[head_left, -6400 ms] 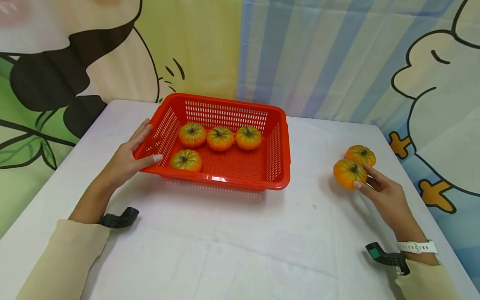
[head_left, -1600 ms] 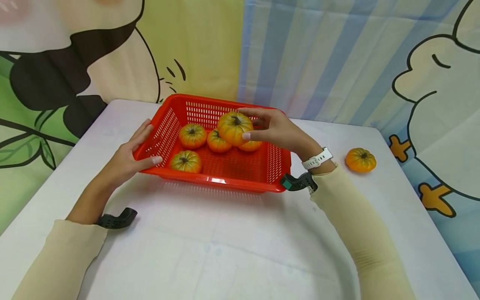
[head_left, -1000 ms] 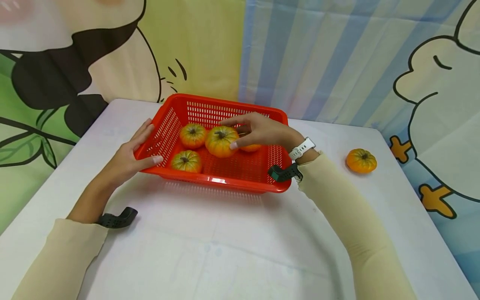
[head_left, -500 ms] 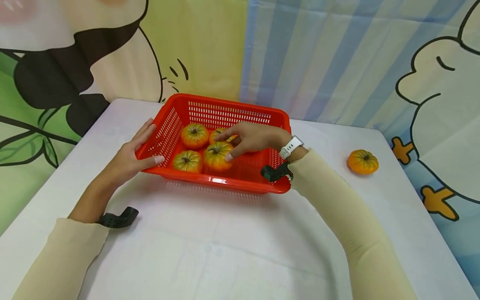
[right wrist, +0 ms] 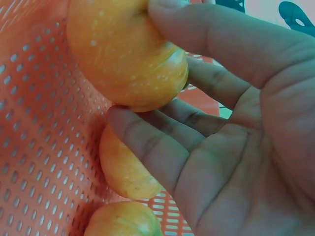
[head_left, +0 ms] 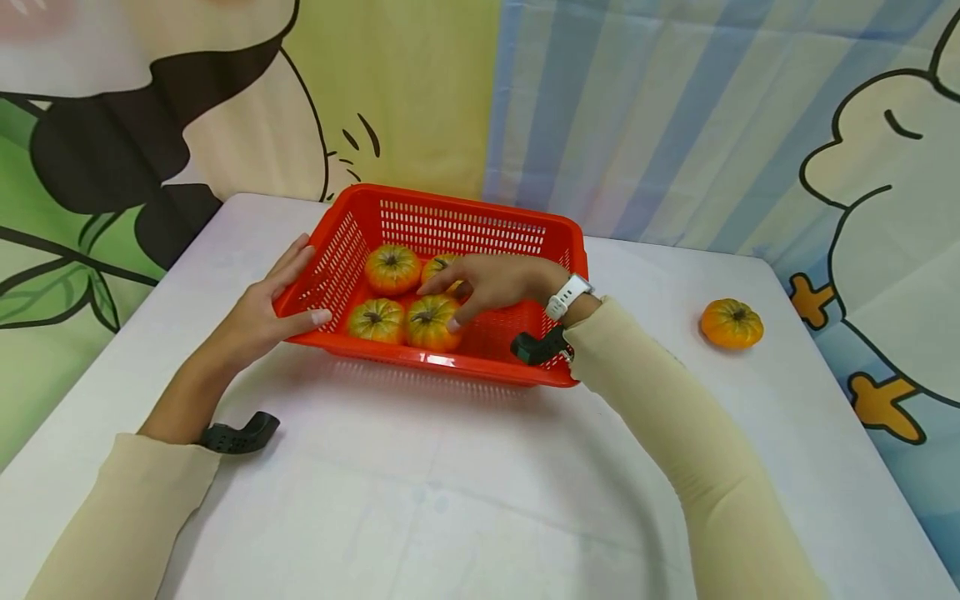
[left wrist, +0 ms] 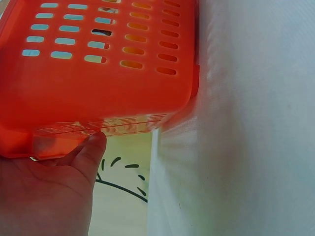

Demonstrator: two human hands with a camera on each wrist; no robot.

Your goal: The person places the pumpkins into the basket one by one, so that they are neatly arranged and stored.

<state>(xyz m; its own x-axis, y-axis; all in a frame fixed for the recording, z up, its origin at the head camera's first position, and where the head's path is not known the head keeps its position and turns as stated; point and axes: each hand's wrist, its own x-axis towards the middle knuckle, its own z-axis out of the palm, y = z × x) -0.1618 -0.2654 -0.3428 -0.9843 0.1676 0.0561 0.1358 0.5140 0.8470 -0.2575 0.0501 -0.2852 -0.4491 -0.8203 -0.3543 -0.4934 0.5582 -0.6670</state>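
Note:
In the head view, a red plastic basket (head_left: 480, 367) with slotted walls stands on the white table. My left hand (head_left: 262, 312) grips its left end, thumb over the rim and fingers along the outside. My right hand (head_left: 498, 283) reaches into the basket and holds a small orange-green pumpkin (head_left: 431, 325) between thumb and fingers, close over the basket floor. Left of it sits another pumpkin (head_left: 375, 322). Behind are a pumpkin (head_left: 392, 269) and a partly covered pumpkin (head_left: 437, 266). In the right wrist view, the thumb lies against the held pumpkin (right wrist: 128, 59).
One more pumpkin (head_left: 732, 323) lies on the table (head_left: 480, 500) to the right of the basket. A printed cartoon curtain (head_left: 615, 117) hangs behind the table. Each wrist wears a black camera mount (head_left: 240, 435); the right one also has a white band (head_left: 568, 296).
My right hand has carried a pumpkin from the right side of the table into the basket and lowered it beside the front-left pumpkin. The left hand has stayed on the basket.

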